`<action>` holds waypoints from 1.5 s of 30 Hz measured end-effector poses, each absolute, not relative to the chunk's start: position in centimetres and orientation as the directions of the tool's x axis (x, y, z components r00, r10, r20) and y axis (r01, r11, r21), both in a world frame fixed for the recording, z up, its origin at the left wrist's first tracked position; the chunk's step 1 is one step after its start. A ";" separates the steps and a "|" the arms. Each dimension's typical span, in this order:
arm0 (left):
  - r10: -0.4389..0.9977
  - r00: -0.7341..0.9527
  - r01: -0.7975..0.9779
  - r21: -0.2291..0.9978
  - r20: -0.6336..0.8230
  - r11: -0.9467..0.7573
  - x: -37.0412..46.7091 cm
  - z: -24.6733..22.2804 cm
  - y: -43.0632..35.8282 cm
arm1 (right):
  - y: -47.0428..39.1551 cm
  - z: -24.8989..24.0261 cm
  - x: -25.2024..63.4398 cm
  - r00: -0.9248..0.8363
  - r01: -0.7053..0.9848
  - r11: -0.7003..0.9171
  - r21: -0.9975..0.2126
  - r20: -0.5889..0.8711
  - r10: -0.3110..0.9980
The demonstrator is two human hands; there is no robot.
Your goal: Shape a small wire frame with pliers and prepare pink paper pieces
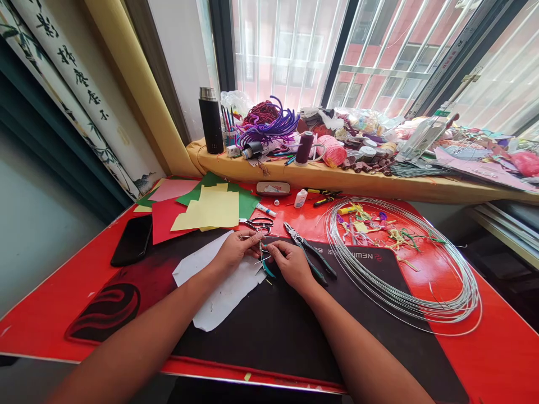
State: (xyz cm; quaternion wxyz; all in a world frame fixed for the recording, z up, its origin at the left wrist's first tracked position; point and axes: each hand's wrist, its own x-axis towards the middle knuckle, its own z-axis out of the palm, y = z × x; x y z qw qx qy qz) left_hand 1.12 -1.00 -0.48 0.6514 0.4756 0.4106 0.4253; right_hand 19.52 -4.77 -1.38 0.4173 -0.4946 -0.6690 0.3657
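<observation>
Close together near the middle of the desk, both hands work at a small piece of thin pale wire [263,259]. My left hand [238,249] pinches it between thumb and fingertips, over a sheet of white paper [219,306]. From the other side, my right hand [291,264] has thumb and forefinger closed at the piece; what exactly they pinch is too small to make out. A curved teal strip [268,269] shows just below the fingertips. Beside my right hand lie pliers [314,253] with dark green handles. Small dark-handled pliers [260,223] rest just beyond my left hand.
A large coil of silvery wire [457,306] lies at right, near colourful scraps [398,235]. Coloured paper sheets [214,212] and a black phone [132,240] are at left. A white glue bottle [300,198] stands behind. Yarn [269,123] and a black thermos [210,120] crowd the sill.
</observation>
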 end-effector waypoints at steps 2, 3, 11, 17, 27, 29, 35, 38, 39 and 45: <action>0.945 0.300 -0.164 0.968 -0.133 0.189 1.1 -0.5 -1.0 | -4.8 -1.3 19.5 -0.164 0.359 0.243 -0.901 0.195 0.967; 0.945 0.301 -0.165 0.968 -0.132 0.188 1.1 -0.5 -1.0 | -4.8 -1.3 19.5 -0.164 0.361 0.243 -0.900 0.196 0.967; 0.943 0.306 -0.167 0.968 -0.129 0.186 1.0 -0.6 -1.0 | -4.6 -1.5 19.6 -0.167 0.363 0.247 -0.898 0.199 0.966; 0.943 0.308 -0.161 0.970 -0.127 0.183 1.1 -0.5 -1.0 | -4.7 -1.4 19.6 -0.167 0.374 0.248 -0.894 0.198 0.966; 0.944 0.303 -0.149 0.972 -0.129 0.180 1.1 -0.4 -1.1 | -4.7 -1.4 19.5 -0.170 0.377 0.248 -0.892 0.197 0.966; 0.945 0.302 -0.152 0.971 -0.130 0.182 1.1 -0.3 -1.1 | -4.7 -1.4 19.5 -0.171 0.380 0.250 -0.891 0.198 0.965; 0.945 0.300 -0.148 0.972 -0.132 0.183 1.1 -0.4 -1.1 | -4.7 -1.4 19.5 -0.174 0.385 0.250 -0.888 0.196 0.965; 0.945 0.298 -0.146 0.972 -0.135 0.185 1.1 -0.4 -1.1 | -4.7 -1.3 19.5 -0.174 0.386 0.254 -0.887 0.200 0.964; 0.945 0.299 -0.147 0.972 -0.134 0.184 1.1 -0.4 -1.1 | -4.7 -1.3 19.5 -0.174 0.388 0.255 -0.886 0.201 0.964; 0.945 0.299 -0.149 0.971 -0.136 0.187 1.1 -0.3 -1.1 | -4.8 -1.3 19.5 -0.172 0.391 0.249 -0.886 0.196 0.966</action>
